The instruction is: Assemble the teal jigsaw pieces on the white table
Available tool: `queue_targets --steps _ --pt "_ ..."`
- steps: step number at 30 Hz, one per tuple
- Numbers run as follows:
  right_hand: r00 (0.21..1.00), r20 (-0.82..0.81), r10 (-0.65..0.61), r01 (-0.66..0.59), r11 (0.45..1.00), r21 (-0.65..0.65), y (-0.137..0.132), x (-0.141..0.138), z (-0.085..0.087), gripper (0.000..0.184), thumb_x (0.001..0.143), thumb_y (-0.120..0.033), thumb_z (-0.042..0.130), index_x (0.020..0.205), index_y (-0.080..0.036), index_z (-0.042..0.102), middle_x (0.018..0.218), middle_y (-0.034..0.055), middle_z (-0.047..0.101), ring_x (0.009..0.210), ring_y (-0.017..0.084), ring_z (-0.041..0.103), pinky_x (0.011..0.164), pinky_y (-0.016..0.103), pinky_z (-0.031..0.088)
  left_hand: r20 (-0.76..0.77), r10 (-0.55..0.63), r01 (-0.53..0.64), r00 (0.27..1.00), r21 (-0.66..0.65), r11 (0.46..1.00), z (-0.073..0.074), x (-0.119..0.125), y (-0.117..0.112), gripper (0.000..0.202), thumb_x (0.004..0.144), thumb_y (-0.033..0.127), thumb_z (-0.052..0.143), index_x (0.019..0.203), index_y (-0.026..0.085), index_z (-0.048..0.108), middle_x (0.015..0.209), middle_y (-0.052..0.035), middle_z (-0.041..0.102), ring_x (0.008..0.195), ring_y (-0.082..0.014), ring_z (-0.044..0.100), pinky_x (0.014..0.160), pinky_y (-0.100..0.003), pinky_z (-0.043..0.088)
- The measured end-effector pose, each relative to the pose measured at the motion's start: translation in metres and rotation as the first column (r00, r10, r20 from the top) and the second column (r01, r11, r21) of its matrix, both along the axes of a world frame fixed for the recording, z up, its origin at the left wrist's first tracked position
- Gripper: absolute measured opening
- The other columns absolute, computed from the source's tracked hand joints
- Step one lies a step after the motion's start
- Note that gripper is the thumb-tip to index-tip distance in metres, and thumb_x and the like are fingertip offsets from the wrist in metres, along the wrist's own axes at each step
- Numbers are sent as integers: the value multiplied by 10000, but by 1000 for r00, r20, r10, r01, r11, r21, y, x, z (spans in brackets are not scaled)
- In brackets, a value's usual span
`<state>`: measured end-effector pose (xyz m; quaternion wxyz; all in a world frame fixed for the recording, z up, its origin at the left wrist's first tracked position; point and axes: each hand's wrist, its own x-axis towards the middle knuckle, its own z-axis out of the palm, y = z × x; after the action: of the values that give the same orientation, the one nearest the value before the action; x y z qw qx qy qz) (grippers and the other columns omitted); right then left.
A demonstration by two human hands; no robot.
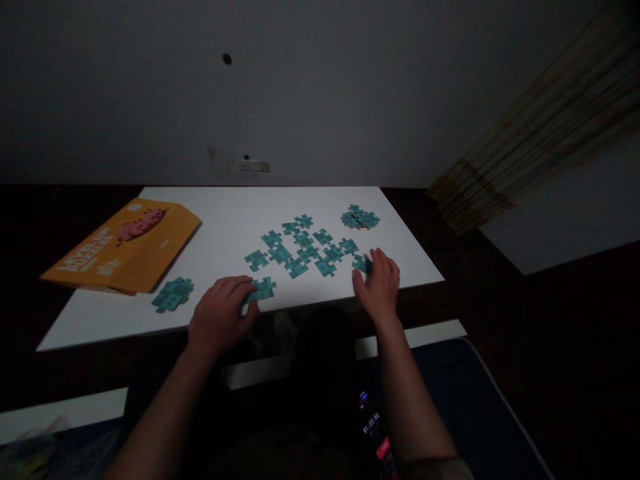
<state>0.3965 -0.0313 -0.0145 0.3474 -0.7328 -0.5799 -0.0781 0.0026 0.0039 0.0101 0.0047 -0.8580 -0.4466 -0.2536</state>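
Near the front edge of the white table, my left hand (220, 317) rests with its thumb apart from the bent fingers. The fingertips touch or partly cover teal jigsaw puzzle pieces (265, 288). My right hand (380, 283) is at the front right, thumb and forefinger around a single teal puzzle piece (359, 263) that lies low at the table top. Between and beyond the hands spreads a loose group of teal puzzle pieces (305, 253), some joined or touching. Their printed pattern is too dim to make out.
A heap of puzzle pieces (360, 217) lies at the back right of the table (215, 207), another pile (173, 294) at the front left. An orange puzzle box (130, 247) stands on the left. A lit phone (373, 427) lies below, by my right forearm.
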Motion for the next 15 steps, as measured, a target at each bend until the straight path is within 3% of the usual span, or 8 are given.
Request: queue_targets --steps 3,8,12,15 --pt "999 -1 33 -33 991 -133 6 24 2 553 1033 -449 594 1508 -177 671 1485 226 717 1496 473 503 1172 714 470 4 2 -2 1000 8 1000 0 1 -1 228 1020 309 646 1197 232 767 1293 -134 799 1185 -356 736 987 -539 629" --pt "988 -75 136 -134 991 23 6 36 2 381 1003 -413 638 1292 -190 747 1246 226 769 1194 401 675 1101 642 533 36 2 -2 999 -4 1000 2 4 -4 224 994 271 664 1186 233 773 1290 -131 804 1182 -355 738 986 -551 636" --pt "958 -218 186 -157 977 146 -2 12 19 251 1005 -391 697 1160 -214 785 1144 181 772 1043 330 717 947 518 601 62 -3 4 998 -24 1000 3 4 -5 223 977 247 678 1179 228 771 1283 -140 804 1179 -358 732 976 -560 637" --pt "847 -395 355 -327 935 140 -6 -33 30 195 1014 -389 731 1130 -247 798 1117 103 797 939 262 736 842 431 621 73 -9 11 997 -31 999 2 4 -6 227 968 233 691 1185 229 762 1284 -133 799 1185 -354 726 991 -558 632"
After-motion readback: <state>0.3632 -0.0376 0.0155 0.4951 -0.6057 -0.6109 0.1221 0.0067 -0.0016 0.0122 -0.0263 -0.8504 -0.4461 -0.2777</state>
